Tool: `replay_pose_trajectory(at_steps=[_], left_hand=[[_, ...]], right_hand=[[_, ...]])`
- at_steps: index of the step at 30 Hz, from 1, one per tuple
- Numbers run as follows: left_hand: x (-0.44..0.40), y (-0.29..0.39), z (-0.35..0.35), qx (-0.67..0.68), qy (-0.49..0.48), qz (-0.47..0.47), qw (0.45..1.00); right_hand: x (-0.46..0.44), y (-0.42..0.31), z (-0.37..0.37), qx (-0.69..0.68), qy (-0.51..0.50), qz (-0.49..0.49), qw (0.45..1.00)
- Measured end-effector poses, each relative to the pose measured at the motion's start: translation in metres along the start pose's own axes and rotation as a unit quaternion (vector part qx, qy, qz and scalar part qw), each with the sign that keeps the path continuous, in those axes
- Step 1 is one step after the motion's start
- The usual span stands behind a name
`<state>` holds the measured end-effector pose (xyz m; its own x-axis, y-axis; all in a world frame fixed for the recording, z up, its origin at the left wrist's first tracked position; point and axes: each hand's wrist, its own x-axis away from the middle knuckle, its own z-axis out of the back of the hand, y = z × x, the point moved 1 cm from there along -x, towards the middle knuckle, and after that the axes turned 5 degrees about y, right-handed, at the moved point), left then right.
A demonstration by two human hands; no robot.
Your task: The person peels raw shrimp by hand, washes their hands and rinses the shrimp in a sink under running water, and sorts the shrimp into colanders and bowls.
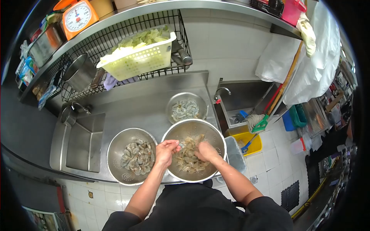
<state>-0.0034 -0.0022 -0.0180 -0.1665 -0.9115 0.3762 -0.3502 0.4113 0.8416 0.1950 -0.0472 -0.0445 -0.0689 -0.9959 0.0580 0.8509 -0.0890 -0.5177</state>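
A large perforated steel colander (216,134) in front of me holds a heap of brownish shrimp shells (189,163). Over its left side my left hand (166,151) is closed in a pinch; whatever lies between the fingertips is too small to name. My right hand (207,151) reaches down to the shells with its fingers curled, their tips partly hidden. To the left, a second colander (114,154) contains grey unpeeled shrimp (138,157). Behind both stands a smaller steel bowl (202,101) of pale, peeled-looking shrimp (185,109).
A sink (84,144) is set into the steel counter (135,104) at left. Above hangs a wire rack with a basket of leafy greens (138,57). At right are another sink (241,104), a yellow bucket (254,146) and long-handled tools. A clear plastic tub (235,154) adjoins the counter.
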Motion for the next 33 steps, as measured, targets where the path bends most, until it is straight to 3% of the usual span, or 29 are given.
replay_pose_trajectory(at_steps=[3,5,8,11,13,15,16,18,24,26,27,29,30,31,33], left_hand=[[-0.007,-0.003,-0.006,-0.008,-0.001,-0.023,1.0],[-0.022,0.01,-0.021,0.062,-0.06,-0.074,0.994],[-0.043,0.057,-0.033,0.127,-0.103,-0.071,0.984],[-0.066,0.089,-0.01,-0.107,-0.025,-0.161,0.981],[-0.09,0.087,0.047,-0.318,0.03,-0.207,0.925],[-0.084,0.089,0.101,-0.663,0.081,-0.231,0.708],[-0.078,0.084,0.127,-0.738,0.065,-0.16,0.653],[-0.071,0.053,0.187,-0.8,0.006,-0.148,0.581],[-0.027,0.058,0.196,-0.76,0.013,-0.136,0.636],[-0.018,0.069,0.178,-0.673,0.108,-0.256,0.686],[-0.01,0.077,0.158,-0.672,0.105,-0.257,0.687],[0.005,0.086,0.109,-0.471,0.089,-0.206,0.853],[0.007,0.077,0.095,-0.382,0.05,-0.185,0.904],[0.009,0.067,0.079,-0.332,0.022,-0.168,0.928],[0.013,0.05,0.049,-0.283,-0.029,-0.187,0.94]], right_hand=[[0.011,-0.02,0.018,-0.019,0.004,0.025,1.0],[0.008,-0.029,0.014,-0.136,0.064,0.07,0.986],[0.006,-0.035,0.003,-0.152,0.044,0.079,0.984],[0.01,-0.039,0.008,-0.16,-0.006,0.077,0.984],[0.014,-0.034,0.003,-0.154,-0.014,0.1,0.983],[0.018,-0.033,0.004,-0.15,-0.027,0.092,0.984],[0.02,-0.032,0.004,-0.145,-0.038,0.083,0.985],[0.021,-0.03,0.001,-0.146,-0.03,0.099,0.984],[0.021,-0.041,0.001,-0.134,-0.033,0.117,0.983],[0.018,-0.051,0.0,-0.14,-0.016,0.122,0.983],[0.018,-0.06,0.003,-0.17,0.01,0.146,0.975],[0.014,-0.077,0.004,-0.194,0.04,0.163,0.967],[0.011,-0.087,0.004,-0.183,0.094,0.212,0.955],[0.009,-0.094,0.006,-0.169,0.148,0.26,0.939],[0.003,-0.1,0.009,-0.124,0.129,0.256,0.95]])
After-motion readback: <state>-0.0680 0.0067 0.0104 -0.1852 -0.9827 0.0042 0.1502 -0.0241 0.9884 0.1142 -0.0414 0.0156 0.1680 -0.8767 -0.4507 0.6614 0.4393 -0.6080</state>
